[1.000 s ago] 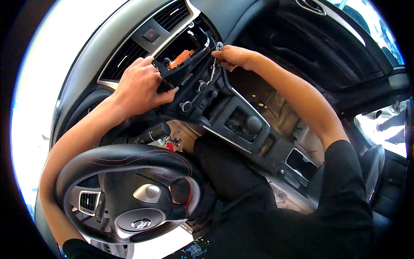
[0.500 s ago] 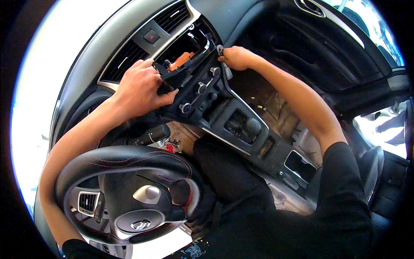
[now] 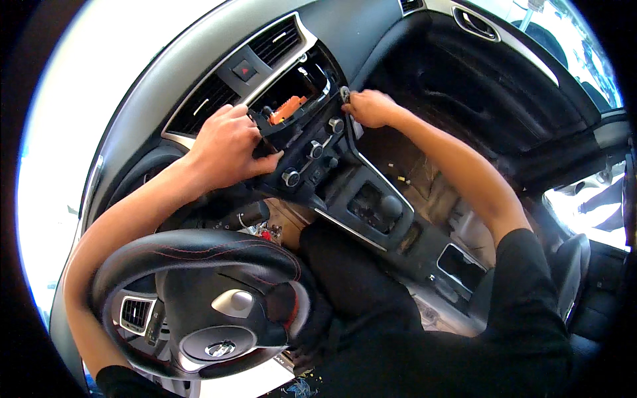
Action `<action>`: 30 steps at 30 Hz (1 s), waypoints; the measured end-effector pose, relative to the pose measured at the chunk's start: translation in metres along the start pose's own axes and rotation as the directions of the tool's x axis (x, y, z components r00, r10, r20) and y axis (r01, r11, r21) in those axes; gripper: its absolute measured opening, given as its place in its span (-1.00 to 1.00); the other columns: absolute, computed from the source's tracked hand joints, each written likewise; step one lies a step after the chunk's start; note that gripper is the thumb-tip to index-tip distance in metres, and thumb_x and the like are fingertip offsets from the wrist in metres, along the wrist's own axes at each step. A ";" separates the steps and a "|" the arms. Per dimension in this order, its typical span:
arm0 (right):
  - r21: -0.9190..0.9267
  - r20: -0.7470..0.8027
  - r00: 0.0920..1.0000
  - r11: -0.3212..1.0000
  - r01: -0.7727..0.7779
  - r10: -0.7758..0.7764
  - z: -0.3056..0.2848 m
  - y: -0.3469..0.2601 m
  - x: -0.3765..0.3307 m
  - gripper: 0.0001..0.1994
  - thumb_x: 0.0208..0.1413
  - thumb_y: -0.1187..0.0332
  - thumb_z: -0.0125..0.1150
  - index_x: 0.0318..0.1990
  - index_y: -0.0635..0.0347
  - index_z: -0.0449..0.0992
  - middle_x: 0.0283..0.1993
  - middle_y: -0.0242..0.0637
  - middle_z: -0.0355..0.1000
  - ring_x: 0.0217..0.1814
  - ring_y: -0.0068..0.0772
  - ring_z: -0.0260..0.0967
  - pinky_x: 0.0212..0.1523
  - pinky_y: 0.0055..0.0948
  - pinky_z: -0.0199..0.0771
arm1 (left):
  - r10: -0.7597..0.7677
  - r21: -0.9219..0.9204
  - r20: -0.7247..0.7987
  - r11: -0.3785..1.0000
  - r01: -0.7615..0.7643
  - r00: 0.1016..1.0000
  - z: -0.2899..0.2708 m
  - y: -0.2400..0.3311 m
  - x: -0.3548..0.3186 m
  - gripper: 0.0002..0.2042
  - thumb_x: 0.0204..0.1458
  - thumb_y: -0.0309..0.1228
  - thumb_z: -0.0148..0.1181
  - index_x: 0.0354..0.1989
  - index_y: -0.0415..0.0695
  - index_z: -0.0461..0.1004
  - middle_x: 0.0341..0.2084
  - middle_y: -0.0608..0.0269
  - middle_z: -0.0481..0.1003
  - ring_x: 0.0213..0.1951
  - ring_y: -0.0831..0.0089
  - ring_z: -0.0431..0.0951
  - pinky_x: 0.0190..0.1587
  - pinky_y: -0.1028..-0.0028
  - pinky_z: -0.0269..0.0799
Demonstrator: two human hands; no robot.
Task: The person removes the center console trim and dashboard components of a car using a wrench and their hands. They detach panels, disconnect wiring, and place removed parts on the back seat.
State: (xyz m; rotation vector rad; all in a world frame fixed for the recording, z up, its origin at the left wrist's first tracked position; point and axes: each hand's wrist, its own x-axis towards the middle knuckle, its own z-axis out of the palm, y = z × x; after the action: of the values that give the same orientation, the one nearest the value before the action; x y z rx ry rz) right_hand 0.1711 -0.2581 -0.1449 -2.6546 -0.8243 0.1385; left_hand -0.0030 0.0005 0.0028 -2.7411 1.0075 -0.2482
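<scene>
I sit in a car's driver seat. My left hand [image 3: 229,146] grips the left side of a black climate control panel [image 3: 308,149] with three round knobs, set in the centre of the dashboard. My right hand [image 3: 368,107] holds the panel's right edge, fingers pinched near a small metal bracket [image 3: 345,93]. Above the panel is an open cavity [image 3: 295,93] with an orange connector [image 3: 287,109] showing inside it.
Air vents and a red hazard button [image 3: 244,69] sit above the cavity. The gear shifter [image 3: 388,207] stands in the console below. The black steering wheel [image 3: 192,298] is at lower left. The passenger door [image 3: 504,60] and its footwell lie to the right.
Both hands have shifted slightly on the panel; my right hand moved a little up toward the bracket. The panel seems pressed closer into the dashboard.
</scene>
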 end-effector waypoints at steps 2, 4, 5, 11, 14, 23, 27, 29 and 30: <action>0.625 0.321 0.947 0.746 -0.230 0.023 -0.003 0.010 0.013 -0.49 0.33 -0.04 -0.03 -0.49 0.23 0.45 -0.61 -0.23 0.37 -0.60 -0.32 0.33 -0.51 -0.27 0.36 | 0.025 0.007 0.000 1.000 -0.025 1.000 0.000 -0.002 0.006 -0.67 -0.10 -0.10 0.35 -0.43 -0.15 0.60 -0.57 0.07 0.46 -0.34 0.10 0.43 -0.24 0.20 0.38; 0.447 0.254 0.966 0.880 -0.161 0.048 -0.011 -0.006 0.006 -0.53 0.33 0.01 -0.01 -0.48 0.24 0.45 -0.58 -0.18 0.44 -0.58 -0.28 0.40 -0.49 -0.25 0.40 | 0.006 0.012 0.000 1.000 -0.006 1.000 -0.001 0.000 0.001 -0.68 -0.10 -0.10 0.35 -0.42 -0.14 0.60 -0.57 0.07 0.46 -0.34 0.10 0.43 -0.24 0.20 0.38; 0.347 0.218 0.975 0.929 -0.128 0.053 -0.012 -0.013 0.004 -0.54 0.32 0.04 0.00 -0.47 0.24 0.45 -0.56 -0.16 0.47 -0.57 -0.26 0.43 -0.49 -0.25 0.42 | -0.004 0.014 0.002 1.000 0.004 1.000 -0.002 0.000 -0.002 -0.68 -0.10 -0.10 0.34 -0.42 -0.14 0.60 -0.57 0.07 0.46 -0.34 0.10 0.43 -0.24 0.20 0.38; -0.142 -0.079 0.988 0.983 0.118 -0.131 0.012 0.018 0.016 -0.70 0.24 0.16 0.08 -0.30 0.24 0.52 -0.36 0.04 0.56 -0.39 -0.04 0.56 -0.39 -0.11 0.49 | 0.020 -0.023 -0.070 0.999 -0.021 0.997 0.000 -0.001 0.003 -0.69 -0.11 -0.11 0.36 -0.40 -0.12 0.60 -0.56 0.07 0.46 -0.34 0.09 0.43 -0.25 0.19 0.38; 0.708 0.383 0.924 0.635 -0.310 0.023 0.002 0.008 0.024 -0.67 0.25 0.13 0.12 -0.42 0.22 0.44 -0.50 -0.16 0.44 -0.65 -0.30 0.27 -0.50 -0.23 0.36 | -0.020 -0.017 0.003 1.000 0.020 1.000 0.000 -0.001 0.001 -0.69 -0.12 -0.12 0.37 -0.39 -0.13 0.60 -0.55 0.06 0.47 -0.33 0.09 0.43 -0.24 0.19 0.38; 0.504 0.288 0.938 0.803 -0.319 0.192 -0.005 -0.020 0.008 -0.64 0.30 0.06 0.09 -0.43 0.14 0.41 -0.62 -0.39 0.30 -0.68 -0.40 0.14 -0.62 -0.33 0.16 | -0.018 0.017 -0.016 1.000 0.019 1.000 -0.006 -0.001 0.000 -0.68 -0.13 -0.11 0.38 -0.50 -0.15 0.59 -0.60 0.05 0.44 -0.35 0.08 0.43 -0.24 0.20 0.39; 0.716 0.469 0.882 0.564 -0.411 0.047 -0.012 -0.004 0.015 -0.70 0.29 0.16 0.08 -0.48 0.06 0.40 -0.61 -0.44 0.31 -0.69 -0.45 0.18 -0.64 -0.38 0.13 | 0.005 0.018 -0.034 1.000 -0.004 0.999 -0.001 0.001 0.005 -0.67 -0.12 -0.10 0.38 -0.51 -0.16 0.58 -0.60 0.04 0.44 -0.34 0.09 0.44 -0.24 0.20 0.39; -0.317 -0.078 0.996 0.948 0.017 -0.044 0.000 -0.010 0.000 -0.77 0.20 0.22 0.13 -0.37 0.17 0.52 -0.39 -0.17 0.56 -0.45 -0.15 0.54 -0.43 -0.18 0.47 | -0.012 0.020 -0.023 1.000 0.013 1.000 -0.002 0.002 0.002 -0.67 -0.12 -0.10 0.38 -0.48 -0.16 0.59 -0.58 0.06 0.45 -0.34 0.10 0.44 -0.24 0.19 0.39; -0.380 -0.185 0.983 0.923 -0.056 -0.017 0.000 -0.014 -0.001 -0.73 0.12 0.23 0.14 -0.21 0.24 0.60 -0.14 -0.03 0.59 -0.12 0.05 0.58 -0.13 -0.05 0.57 | -0.013 0.027 -0.023 1.000 0.014 1.000 -0.002 -0.001 0.000 -0.67 -0.12 -0.10 0.38 -0.46 -0.15 0.59 -0.57 0.07 0.45 -0.34 0.10 0.44 -0.24 0.19 0.38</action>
State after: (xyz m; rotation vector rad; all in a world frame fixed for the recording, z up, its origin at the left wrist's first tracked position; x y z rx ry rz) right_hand 0.1633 -0.2477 -0.1396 -2.9791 -0.8339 -0.2928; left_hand -0.0026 0.0011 0.0046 -2.7274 0.9838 -0.2934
